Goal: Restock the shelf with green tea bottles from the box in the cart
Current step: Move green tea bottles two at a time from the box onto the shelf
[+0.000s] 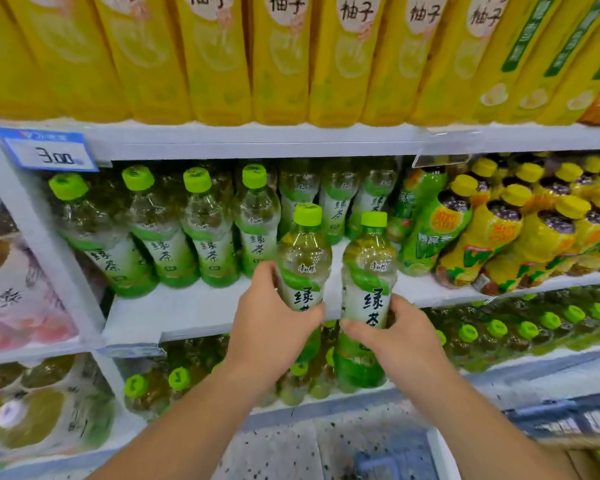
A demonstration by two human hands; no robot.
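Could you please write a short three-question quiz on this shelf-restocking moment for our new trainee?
1. True or false: each hand holds one green tea bottle.
2. Multiple choice: the bare shelf space in front of the held bottles lies A) on the top shelf, B) on the middle shelf, between the green tea row and the yellow-capped bottles, C) on the bottom shelf.
3. What number shows on the blue price tag?

Key
1. True: the left hand grips the left bottle, the right hand the right bottle.
2. B: the middle shelf, beside the green tea row and the yellow-capped bottles.
3. 3.00, on the price tag.
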